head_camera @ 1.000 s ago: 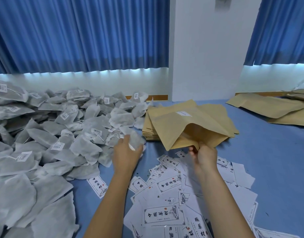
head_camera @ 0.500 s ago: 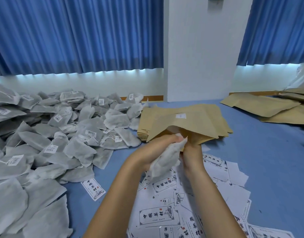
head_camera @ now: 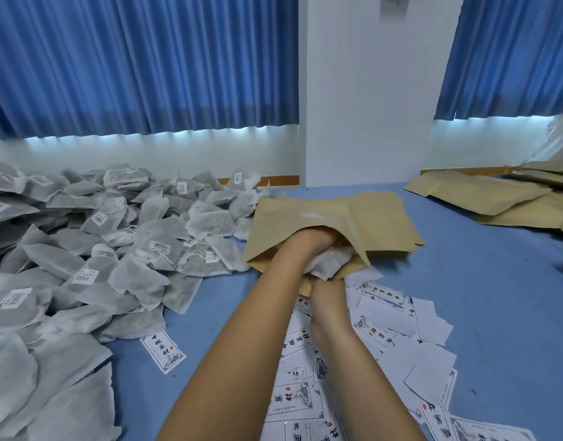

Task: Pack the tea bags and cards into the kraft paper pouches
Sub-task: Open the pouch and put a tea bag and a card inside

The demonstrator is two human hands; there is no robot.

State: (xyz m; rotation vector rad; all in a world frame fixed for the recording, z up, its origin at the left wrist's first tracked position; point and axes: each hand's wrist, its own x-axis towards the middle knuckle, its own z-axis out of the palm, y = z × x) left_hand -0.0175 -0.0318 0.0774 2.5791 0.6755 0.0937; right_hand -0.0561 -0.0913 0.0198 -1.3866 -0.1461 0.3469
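Cards (head_camera: pixel 297 401) lie nearest, under my forearms. Just beyond them my right hand (head_camera: pixel 326 296) pinches the near lip of the kraft pouch (head_camera: pixel 283 224), fingertips hidden. My left hand (head_camera: pixel 310 238) is farther, curled on the tea bag (head_camera: pixel 331 261) at the mouth. The pouch runs away from me, closed end far, so I judge the push goes straight far.
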